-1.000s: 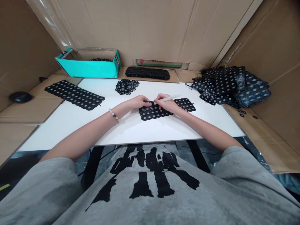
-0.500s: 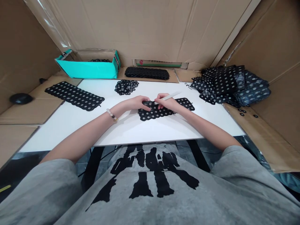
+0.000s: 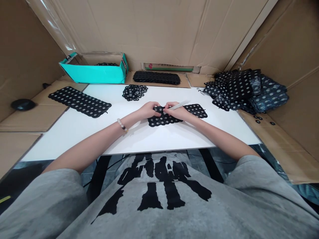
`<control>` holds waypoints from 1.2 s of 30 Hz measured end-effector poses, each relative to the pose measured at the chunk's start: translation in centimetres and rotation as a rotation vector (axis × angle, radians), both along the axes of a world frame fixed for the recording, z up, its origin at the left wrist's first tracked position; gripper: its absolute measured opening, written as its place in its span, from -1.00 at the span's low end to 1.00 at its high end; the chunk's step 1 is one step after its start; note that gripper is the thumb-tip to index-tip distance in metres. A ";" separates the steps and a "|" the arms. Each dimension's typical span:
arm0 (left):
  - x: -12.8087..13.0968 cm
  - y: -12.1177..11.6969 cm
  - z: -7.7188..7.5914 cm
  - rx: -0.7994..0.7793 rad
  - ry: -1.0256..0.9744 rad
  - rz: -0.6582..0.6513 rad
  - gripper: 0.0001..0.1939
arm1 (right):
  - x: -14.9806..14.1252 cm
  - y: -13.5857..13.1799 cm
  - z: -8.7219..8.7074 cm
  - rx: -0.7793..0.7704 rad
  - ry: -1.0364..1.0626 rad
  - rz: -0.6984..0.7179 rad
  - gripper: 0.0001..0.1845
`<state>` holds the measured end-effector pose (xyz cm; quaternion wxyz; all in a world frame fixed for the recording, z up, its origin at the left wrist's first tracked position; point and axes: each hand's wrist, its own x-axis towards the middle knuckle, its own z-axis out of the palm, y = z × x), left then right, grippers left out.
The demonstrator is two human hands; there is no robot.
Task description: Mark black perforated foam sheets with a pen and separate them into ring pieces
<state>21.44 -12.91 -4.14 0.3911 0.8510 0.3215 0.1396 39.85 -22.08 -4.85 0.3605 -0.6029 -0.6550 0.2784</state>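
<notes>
A black sheet with rows of pale round dots [image 3: 165, 121] lies on the white table in front of me. My left hand [image 3: 151, 111] pinches its left part between thumb and fingers. A slim white pen-like tool [image 3: 178, 105] sits in my right hand [image 3: 175, 111], its fingers closed round it and its upper end pointing right. The tool's tip is hidden at the fingertips, close above the sheet near my left thumb. My right hand and wrist cover the sheet's middle, and its right end shows beyond them.
A pile of small black rings [image 3: 134, 92] lies behind my left hand. Another dotted sheet [image 3: 79, 101] is at left. Behind stand a turquoise box [image 3: 93, 73] and a stack of black strips [image 3: 156, 77]. Dotted sheets [image 3: 243, 88] are heaped at right.
Both hands stay at the sheet with small shifts. My left wrist has turned slightly and moved right. The white tool leans a little lower, and the sheet's near edge has moved slightly away.
</notes>
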 end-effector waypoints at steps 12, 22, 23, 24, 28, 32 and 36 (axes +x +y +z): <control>-0.7 0.4 1.5 -0.426 -0.094 -0.064 -0.55 | -1.1 -0.2 0.6 0.146 -0.119 -0.049 -0.78; -0.8 1.9 0.9 0.027 0.103 -0.085 -0.65 | 1.4 0.4 0.6 0.144 -0.071 -0.084 -0.78; -0.8 2.0 0.9 0.039 0.108 -0.096 -0.64 | 1.4 0.4 0.6 0.186 -0.050 -0.100 -0.75; -0.9 2.0 0.8 0.043 0.107 -0.104 -0.63 | 1.4 0.4 0.6 0.201 -0.026 -0.111 -0.71; -0.8 1.8 0.7 0.040 0.092 -0.106 -0.62 | 0.7 0.2 0.4 0.067 0.119 -0.100 -0.71; -0.7 1.4 0.9 -0.011 0.089 -0.079 -0.63 | 0.1 0.2 -0.1 0.003 0.287 -0.061 -0.77; -0.7 1.2 1.2 -0.046 0.080 -0.061 -0.64 | 0.0 0.4 0.2 -0.048 0.423 -0.099 -0.82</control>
